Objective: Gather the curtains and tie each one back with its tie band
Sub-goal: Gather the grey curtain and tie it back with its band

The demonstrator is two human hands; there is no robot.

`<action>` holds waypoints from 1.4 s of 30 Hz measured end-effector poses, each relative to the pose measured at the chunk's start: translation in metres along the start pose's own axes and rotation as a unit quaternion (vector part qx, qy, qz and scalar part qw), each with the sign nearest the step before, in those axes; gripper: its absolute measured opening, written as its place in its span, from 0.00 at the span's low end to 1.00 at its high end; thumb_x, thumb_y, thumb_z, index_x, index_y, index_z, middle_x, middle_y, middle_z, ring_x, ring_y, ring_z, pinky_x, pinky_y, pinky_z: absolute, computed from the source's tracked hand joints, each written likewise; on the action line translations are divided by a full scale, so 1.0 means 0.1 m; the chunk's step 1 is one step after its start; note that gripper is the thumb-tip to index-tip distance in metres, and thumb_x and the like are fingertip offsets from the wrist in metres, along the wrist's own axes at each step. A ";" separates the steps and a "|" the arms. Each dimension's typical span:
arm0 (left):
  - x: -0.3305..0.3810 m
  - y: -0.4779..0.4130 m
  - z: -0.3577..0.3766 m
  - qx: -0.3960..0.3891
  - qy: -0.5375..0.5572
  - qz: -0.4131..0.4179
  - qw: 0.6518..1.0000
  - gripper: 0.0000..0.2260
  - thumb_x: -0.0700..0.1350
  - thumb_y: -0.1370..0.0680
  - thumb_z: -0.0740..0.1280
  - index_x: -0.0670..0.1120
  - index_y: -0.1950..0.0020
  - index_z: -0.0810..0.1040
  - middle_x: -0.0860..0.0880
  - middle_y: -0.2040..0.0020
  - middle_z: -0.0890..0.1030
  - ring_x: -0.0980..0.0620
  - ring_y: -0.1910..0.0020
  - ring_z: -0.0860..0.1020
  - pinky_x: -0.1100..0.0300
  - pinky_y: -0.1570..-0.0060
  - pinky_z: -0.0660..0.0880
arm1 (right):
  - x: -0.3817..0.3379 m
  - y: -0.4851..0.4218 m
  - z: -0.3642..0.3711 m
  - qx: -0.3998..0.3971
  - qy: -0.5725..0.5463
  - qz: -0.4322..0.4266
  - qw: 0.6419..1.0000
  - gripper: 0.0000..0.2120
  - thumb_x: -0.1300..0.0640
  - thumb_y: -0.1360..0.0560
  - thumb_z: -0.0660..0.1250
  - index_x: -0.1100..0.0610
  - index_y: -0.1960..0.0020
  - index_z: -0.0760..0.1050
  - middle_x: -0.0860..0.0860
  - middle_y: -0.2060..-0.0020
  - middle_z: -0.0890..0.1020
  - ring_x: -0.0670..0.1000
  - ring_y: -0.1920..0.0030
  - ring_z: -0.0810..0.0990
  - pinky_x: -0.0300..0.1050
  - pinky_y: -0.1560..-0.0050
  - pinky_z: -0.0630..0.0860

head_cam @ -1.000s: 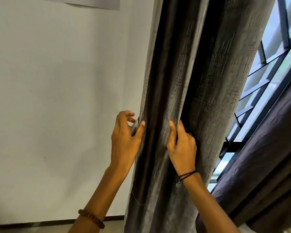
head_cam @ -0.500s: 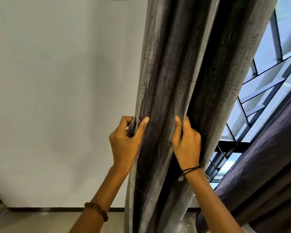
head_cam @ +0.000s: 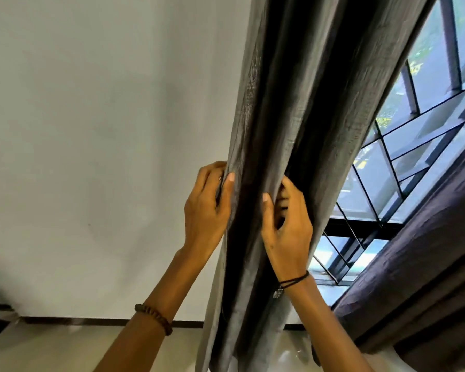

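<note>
Pinching folds of the grey curtain (head_cam: 293, 130), left hand (head_cam: 207, 210) and right hand (head_cam: 287, 226) stay curled.

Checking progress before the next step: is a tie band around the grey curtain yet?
No: the grey curtain hangs unbanded, only pinched by both hands.

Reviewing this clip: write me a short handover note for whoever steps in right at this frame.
Left hand: pinching the grey curtain at its wall-side edge, thumb in front.
Right hand: grip closed on a fold nearer the window.
Curtain: hanging beside the white wall, pleats partly bunched between the hands. A second, darker curtain hangs at the right, untouched.
Done: gathering under way on the grey curtain.
Left: finish bunching, tie it back, then do the darker one. No tie band is in view.
</note>
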State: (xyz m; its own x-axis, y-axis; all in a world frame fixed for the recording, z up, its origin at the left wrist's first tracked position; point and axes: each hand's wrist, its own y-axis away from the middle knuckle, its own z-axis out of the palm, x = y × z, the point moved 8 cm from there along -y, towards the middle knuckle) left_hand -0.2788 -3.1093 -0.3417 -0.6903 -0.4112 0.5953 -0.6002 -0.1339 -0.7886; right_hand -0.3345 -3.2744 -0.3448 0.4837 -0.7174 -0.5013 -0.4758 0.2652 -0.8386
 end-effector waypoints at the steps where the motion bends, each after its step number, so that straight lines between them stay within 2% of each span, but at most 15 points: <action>1: 0.00 0.01 0.03 -0.013 -0.002 -0.001 1.000 0.14 0.43 0.17 0.63 0.44 0.31 0.74 0.49 0.38 0.80 0.57 0.46 0.81 0.64 0.49 0.80 | -0.05 0.06 0.01 -0.001 0.004 -0.022 1.000 0.20 0.65 0.20 0.68 0.65 0.29 0.72 0.52 0.55 0.77 0.41 0.59 0.73 0.28 0.54 0.73; 7: 0.10 0.07 0.20 -0.055 -0.010 0.033 0.998 0.17 0.40 0.17 0.62 0.46 0.28 0.73 0.48 0.39 0.83 0.50 0.51 0.83 0.52 0.54 0.82 | -0.18 0.05 0.19 -0.066 0.007 -0.083 0.994 0.23 0.71 0.22 0.66 0.66 0.27 0.70 0.54 0.59 0.74 0.46 0.65 0.71 0.30 0.56 0.72; 10: 0.13 0.10 0.27 -0.075 -0.003 0.050 0.996 0.19 0.38 0.18 0.62 0.44 0.26 0.70 0.45 0.40 0.82 0.46 0.52 0.83 0.54 0.50 0.82 | -0.18 0.01 0.25 -0.092 -0.016 -0.076 0.993 0.24 0.71 0.22 0.65 0.65 0.26 0.69 0.55 0.57 0.76 0.47 0.62 0.73 0.31 0.52 0.74; 12: 0.13 0.12 0.32 -0.099 0.016 0.056 0.993 0.21 0.37 0.18 0.61 0.41 0.25 0.68 0.42 0.41 0.81 0.47 0.50 0.82 0.62 0.45 0.79 | -0.17 0.02 0.26 -0.097 -0.036 -0.072 0.992 0.24 0.71 0.21 0.65 0.65 0.26 0.69 0.55 0.55 0.77 0.47 0.61 0.74 0.33 0.51 0.76; 15: 0.12 0.11 0.36 -0.124 0.054 0.049 0.990 0.22 0.36 0.18 0.60 0.39 0.24 0.65 0.42 0.39 0.79 0.55 0.44 0.78 0.76 0.40 0.69 | -0.15 0.05 0.26 -0.097 -0.055 -0.069 0.991 0.23 0.69 0.20 0.64 0.65 0.26 0.68 0.53 0.54 0.77 0.43 0.60 0.74 0.32 0.52 0.74; 18: 0.10 0.08 0.37 -0.143 0.097 0.007 0.985 0.21 0.39 0.17 0.58 0.45 0.24 0.63 0.51 0.34 0.73 0.71 0.38 0.71 0.76 0.37 0.66 | -0.15 0.07 0.26 -0.094 -0.061 -0.064 0.992 0.23 0.67 0.19 0.63 0.64 0.25 0.68 0.50 0.53 0.76 0.39 0.58 0.73 0.29 0.50 0.73; 20: 0.10 0.08 0.38 -0.159 0.125 -0.017 0.979 0.19 0.42 0.16 0.57 0.52 0.25 0.63 0.54 0.33 0.73 0.74 0.39 0.72 0.73 0.38 0.70 | -0.14 0.07 0.26 -0.096 -0.062 -0.056 0.992 0.23 0.68 0.20 0.63 0.63 0.25 0.68 0.52 0.53 0.77 0.40 0.59 0.73 0.29 0.51 0.73; 25: 0.06 0.10 0.37 -0.164 0.136 -0.044 0.976 0.18 0.42 0.15 0.58 0.47 0.25 0.69 0.43 0.38 0.81 0.50 0.48 0.81 0.59 0.46 0.79 | -0.14 0.05 0.23 -0.100 -0.047 -0.046 0.993 0.24 0.69 0.21 0.64 0.63 0.25 0.68 0.55 0.52 0.78 0.42 0.60 0.75 0.32 0.54 0.76; 28: 0.10 0.11 0.35 -0.161 0.125 -0.040 0.978 0.18 0.40 0.16 0.59 0.46 0.25 0.68 0.43 0.39 0.82 0.52 0.51 0.82 0.59 0.46 0.80 | -0.13 0.05 0.21 -0.101 -0.037 -0.040 0.993 0.24 0.68 0.20 0.64 0.63 0.24 0.67 0.55 0.52 0.77 0.46 0.60 0.75 0.34 0.54 0.77; 30: 0.14 0.10 0.33 -0.158 0.119 -0.040 0.979 0.18 0.40 0.16 0.59 0.44 0.26 0.69 0.48 0.44 0.83 0.58 0.55 0.81 0.63 0.51 0.81 | -0.11 0.07 0.23 -0.116 -0.037 -0.037 0.992 0.25 0.66 0.20 0.64 0.62 0.23 0.66 0.54 0.52 0.76 0.47 0.60 0.75 0.34 0.54 0.77; 33: 0.22 0.03 0.30 -0.156 0.138 -0.032 0.978 0.14 0.46 0.17 0.61 0.45 0.34 0.78 0.62 0.64 0.80 0.61 0.66 0.79 0.72 0.64 0.74 | -0.08 0.12 0.26 -0.157 -0.043 -0.021 0.986 0.22 0.65 0.20 0.64 0.62 0.26 0.69 0.53 0.53 0.75 0.48 0.60 0.75 0.43 0.57 0.79; 35: 0.27 -0.05 0.29 -0.153 0.108 -0.021 0.982 0.06 0.51 0.18 0.63 0.53 0.48 0.79 0.61 0.68 0.78 0.59 0.69 0.78 0.71 0.68 0.73 | -0.06 0.13 0.27 -0.180 -0.053 -0.019 0.982 0.19 0.65 0.21 0.65 0.60 0.30 0.72 0.51 0.52 0.75 0.49 0.58 0.76 0.49 0.58 0.79; 37: 0.28 -0.12 0.31 -0.146 0.054 -0.015 0.988 0.10 0.51 0.17 0.62 0.52 0.57 0.75 0.55 0.71 0.76 0.55 0.72 0.76 0.62 0.70 0.74 | -0.06 0.12 0.25 -0.195 -0.053 -0.020 0.979 0.22 0.64 0.22 0.65 0.59 0.28 0.71 0.51 0.50 0.76 0.49 0.56 0.78 0.47 0.55 0.80; 39: 0.22 -0.15 0.34 -0.146 0.022 -0.026 0.989 0.14 0.51 0.16 0.60 0.47 0.60 0.73 0.52 0.72 0.75 0.52 0.73 0.74 0.53 0.70 0.75 | -0.10 0.06 0.13 -0.165 -0.024 -0.047 0.985 0.21 0.64 0.22 0.66 0.59 0.29 0.73 0.51 0.46 0.79 0.49 0.51 0.80 0.46 0.52 0.80; 42: 0.13 -0.16 0.34 -0.137 -0.010 -0.025 0.990 0.13 0.50 0.15 0.59 0.47 0.58 0.73 0.48 0.70 0.75 0.49 0.72 0.75 0.49 0.69 0.76 | -0.24 -0.05 -0.24 0.007 0.071 -0.146 0.987 0.11 0.63 0.22 0.70 0.62 0.40 0.82 0.55 0.47 0.82 0.55 0.48 0.81 0.50 0.47 0.79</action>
State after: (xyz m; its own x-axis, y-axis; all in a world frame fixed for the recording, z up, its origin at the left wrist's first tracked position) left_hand -0.2645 -3.1428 -0.3262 -0.6502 -0.4275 0.6281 -0.7228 0.0934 -0.6847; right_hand -0.3610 -3.2737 -0.3233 0.4908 -0.8470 -0.2042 -0.3216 0.0417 -0.9460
